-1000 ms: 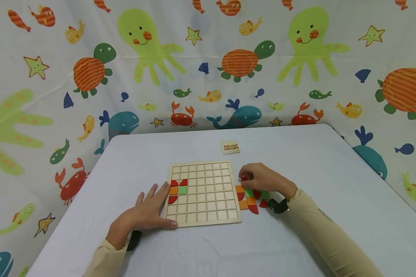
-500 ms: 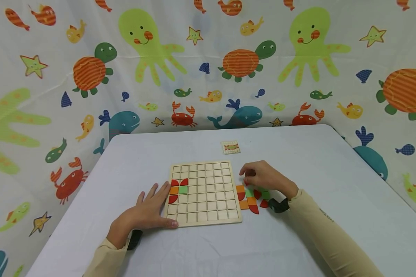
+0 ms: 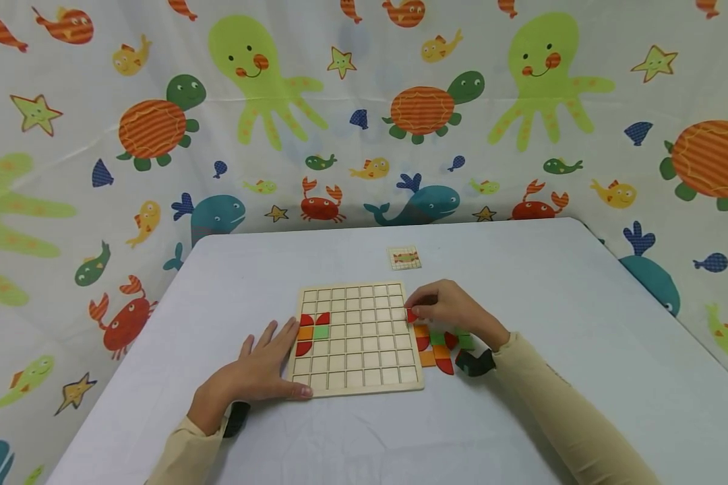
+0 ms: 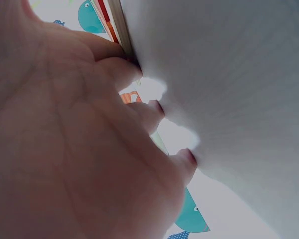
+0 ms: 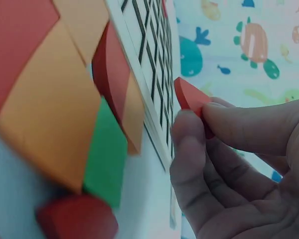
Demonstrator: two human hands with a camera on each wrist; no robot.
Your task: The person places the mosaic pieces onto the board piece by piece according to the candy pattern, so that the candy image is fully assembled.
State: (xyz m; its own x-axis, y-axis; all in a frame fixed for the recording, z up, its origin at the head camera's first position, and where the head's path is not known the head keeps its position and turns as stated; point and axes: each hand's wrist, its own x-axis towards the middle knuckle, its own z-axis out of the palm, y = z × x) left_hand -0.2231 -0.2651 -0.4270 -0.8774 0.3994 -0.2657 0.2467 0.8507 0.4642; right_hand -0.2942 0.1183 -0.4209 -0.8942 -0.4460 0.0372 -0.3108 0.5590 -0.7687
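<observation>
A square wooden grid board (image 3: 364, 343) lies on the white table. Along its left side rests my left hand (image 3: 251, 370), fingers spread, the thumb on the front left corner. Set in cells near that side are an orange square (image 3: 305, 333), a light green square (image 3: 321, 331) and several red rounded pieces (image 3: 303, 348). Between thumb and fingertip, my right hand (image 3: 451, 310) pinches a red rounded tile (image 5: 188, 96) at the board's right edge. Below this hand lie loose tiles, among them an orange tile (image 5: 55, 109) and a green tile (image 5: 107, 154), partly hidden by the wrist.
Behind the board lies a small pattern card (image 3: 404, 257) with a printed grid and coloured figure. A curtain (image 3: 352, 188) with sea animals hangs past the table's far edge. The loose tiles sit close against the board's right side, some overlapping.
My right hand has lifted from the loose tiles and moved left to the board's right edge, carrying the red tile. The left hand and the board have stayed put.
</observation>
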